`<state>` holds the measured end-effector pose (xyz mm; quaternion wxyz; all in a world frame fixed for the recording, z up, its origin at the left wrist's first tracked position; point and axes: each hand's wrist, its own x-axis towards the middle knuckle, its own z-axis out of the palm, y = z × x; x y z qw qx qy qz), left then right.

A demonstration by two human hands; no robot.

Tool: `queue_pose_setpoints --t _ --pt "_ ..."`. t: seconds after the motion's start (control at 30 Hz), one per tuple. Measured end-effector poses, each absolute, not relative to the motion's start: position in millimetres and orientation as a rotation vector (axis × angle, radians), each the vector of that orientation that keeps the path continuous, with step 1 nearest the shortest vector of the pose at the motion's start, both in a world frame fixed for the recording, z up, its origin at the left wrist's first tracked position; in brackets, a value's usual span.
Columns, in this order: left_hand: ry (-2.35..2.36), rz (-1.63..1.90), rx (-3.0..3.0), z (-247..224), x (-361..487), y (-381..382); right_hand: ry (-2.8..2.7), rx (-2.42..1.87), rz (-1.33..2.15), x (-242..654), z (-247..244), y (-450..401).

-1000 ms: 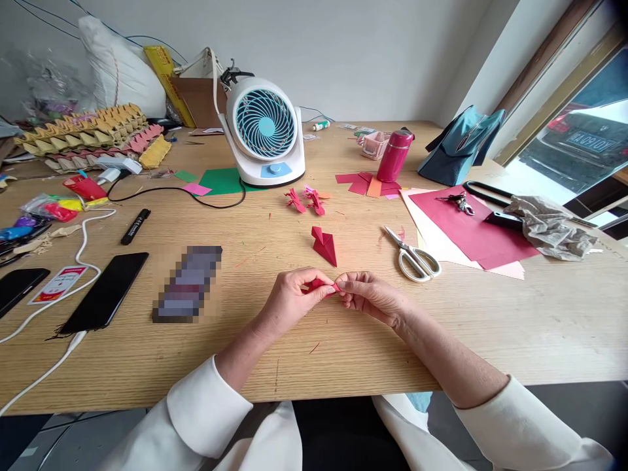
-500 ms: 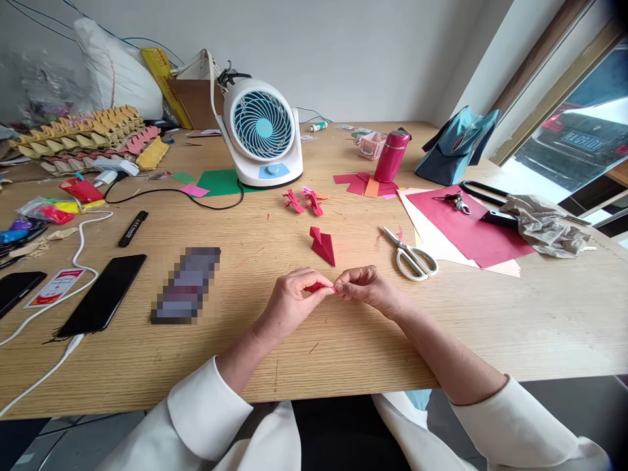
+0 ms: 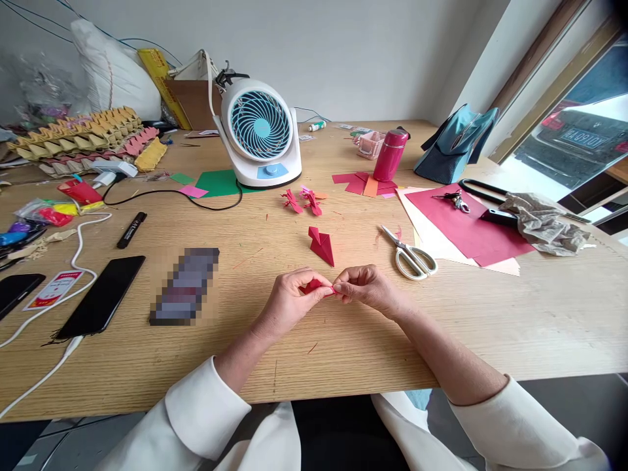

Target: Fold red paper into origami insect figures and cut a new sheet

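Between my two hands is a small piece of red folded paper [image 3: 314,285], mostly covered by my fingers. My left hand [image 3: 296,292] pinches its left part between thumb and fingers. The fingertips of my right hand [image 3: 362,288] pinch its right end, touching the left fingertips. Just beyond them on the table lies another red folded paper shape [image 3: 322,246], pointed toward me. Farther off sit two small red folded paper figures [image 3: 311,201], side by side. Scissors [image 3: 412,256] with white handles lie slightly open to the right of my right hand.
A white and blue fan [image 3: 261,131] stands at the back. To the right are red paper sheets [image 3: 471,226], keys, a pink bottle [image 3: 391,155] and a blue bag [image 3: 454,144]. Phones [image 3: 102,296], a marker [image 3: 131,230] and a white cable lie left.
Slightly more of the red paper shows inside my left hand. Both hands keep their pinch at nearly the same spot; the whole view has shifted very slightly.
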<state>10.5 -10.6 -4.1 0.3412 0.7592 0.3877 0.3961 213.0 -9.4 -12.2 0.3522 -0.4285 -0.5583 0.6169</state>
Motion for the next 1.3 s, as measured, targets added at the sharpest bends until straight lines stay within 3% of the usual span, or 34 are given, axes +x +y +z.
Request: queue_pose_setpoints --t 1.3 --pt "1.021 0.898 1.636 -0.8 12.1 -9.6 -1.404 -1.107 1.606 204.1 -3.3 -15.8"
